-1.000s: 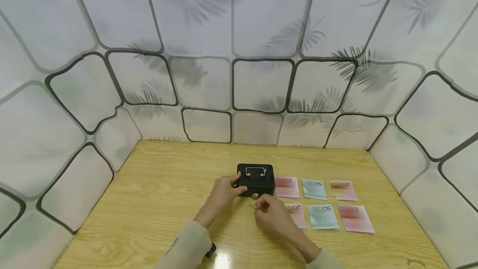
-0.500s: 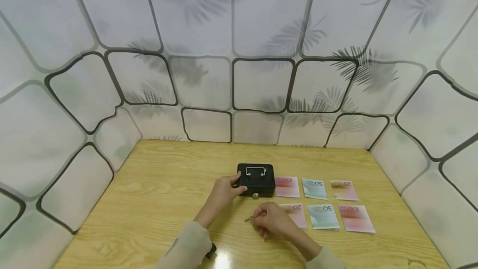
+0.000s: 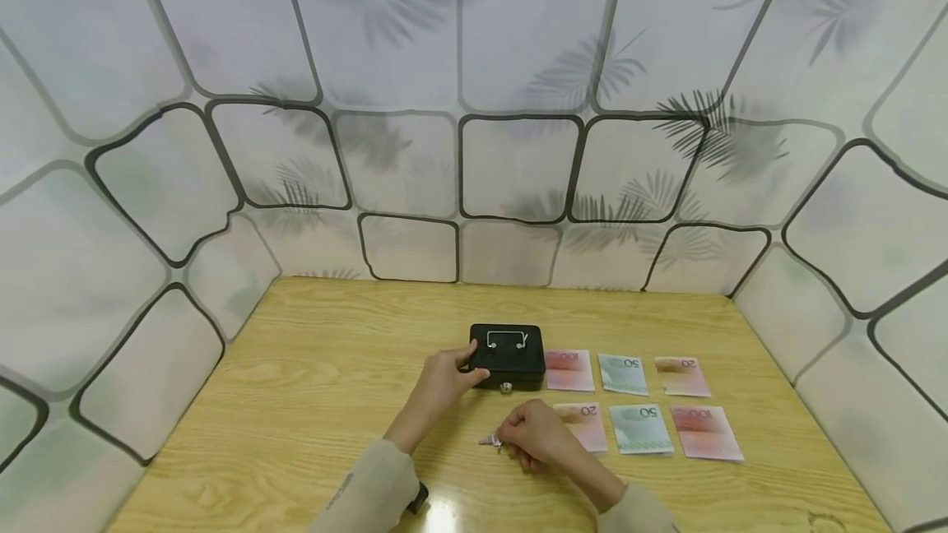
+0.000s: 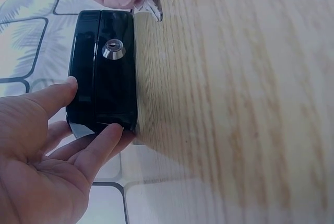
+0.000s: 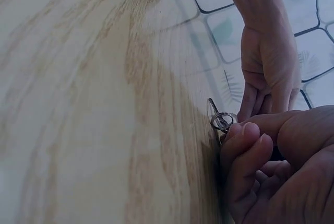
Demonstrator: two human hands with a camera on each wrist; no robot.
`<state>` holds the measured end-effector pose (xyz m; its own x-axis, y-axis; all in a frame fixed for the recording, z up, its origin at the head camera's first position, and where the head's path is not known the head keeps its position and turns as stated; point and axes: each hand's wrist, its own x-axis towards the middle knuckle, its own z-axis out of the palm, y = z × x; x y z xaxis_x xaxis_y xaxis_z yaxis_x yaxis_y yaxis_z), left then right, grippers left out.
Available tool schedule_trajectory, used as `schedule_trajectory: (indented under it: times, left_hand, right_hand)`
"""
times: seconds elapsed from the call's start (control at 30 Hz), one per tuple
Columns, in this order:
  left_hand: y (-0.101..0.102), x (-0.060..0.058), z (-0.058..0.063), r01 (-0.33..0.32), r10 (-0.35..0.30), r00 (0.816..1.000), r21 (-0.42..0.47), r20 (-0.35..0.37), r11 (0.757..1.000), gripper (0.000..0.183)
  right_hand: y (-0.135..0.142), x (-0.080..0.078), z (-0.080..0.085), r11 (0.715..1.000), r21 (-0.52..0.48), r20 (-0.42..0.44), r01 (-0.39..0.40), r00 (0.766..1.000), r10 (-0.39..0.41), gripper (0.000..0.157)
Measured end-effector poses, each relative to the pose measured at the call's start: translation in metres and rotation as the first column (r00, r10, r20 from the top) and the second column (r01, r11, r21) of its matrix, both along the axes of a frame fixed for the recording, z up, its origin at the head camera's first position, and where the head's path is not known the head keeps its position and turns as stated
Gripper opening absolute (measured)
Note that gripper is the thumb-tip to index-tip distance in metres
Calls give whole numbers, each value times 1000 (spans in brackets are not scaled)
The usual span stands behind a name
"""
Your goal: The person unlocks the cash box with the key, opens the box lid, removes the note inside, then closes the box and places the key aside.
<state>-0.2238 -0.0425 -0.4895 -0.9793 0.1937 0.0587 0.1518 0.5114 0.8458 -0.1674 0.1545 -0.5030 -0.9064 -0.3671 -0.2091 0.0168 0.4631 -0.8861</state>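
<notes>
A small black cash box (image 3: 508,360) stands on the table with its lid down and a thin wire handle on top. Its round silver lock (image 4: 113,49) faces the person, with no key in it. My left hand (image 3: 444,377) holds the box by its left end, fingers and thumb set around the corner in the left wrist view. In front of the box, my right hand (image 3: 536,434) pinches a small bunch of keys (image 3: 490,440) between thumb and fingers, low over the wood. A wire ring (image 5: 223,121) joins the keys, and a blade (image 4: 154,8) sticks out.
Several banknotes lie in two rows right of the box, among them a pink 100 (image 3: 707,433), a green 50 (image 3: 640,429) and a 20 (image 3: 683,377). Patterned cloth walls (image 3: 511,249) enclose the wooden table (image 3: 333,327) at the back and both sides.
My right hand has drawn the keys back from near the lock, toward the person and slightly left, turning them in its fingers. The left hand and the box have stayed still.
</notes>
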Motion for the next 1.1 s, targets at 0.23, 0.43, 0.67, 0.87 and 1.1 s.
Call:
schedule_trajectory:
  times: [0.23,0.43,0.67,0.87,1.1]
  left_hand:
    - [0,1,0,3,-3,1000,-1,5,1000,60]
    - [-2,1,1,-6,6,1000,-8,17,1000,60]
    - [-2,3,2,-4,4,1000,-19,8,1000,59]
    - [-1,6,-2,-18,16,1000,-60,-26,998,59]
    - [-1,13,-7,-41,30,992,-86,-123,995,60]
  right_hand:
    - [-2,1,-1,1000,-7,18,20,1000,-20,32]
    - [-3,1,-1,1000,-19,26,15,1000,-15,31]
    - [-2,2,1,999,-31,24,14,1000,-14,31]
    - [3,3,6,997,-72,1,17,1000,-17,20]
    - [11,0,12,999,-22,-124,30,992,-32,14]
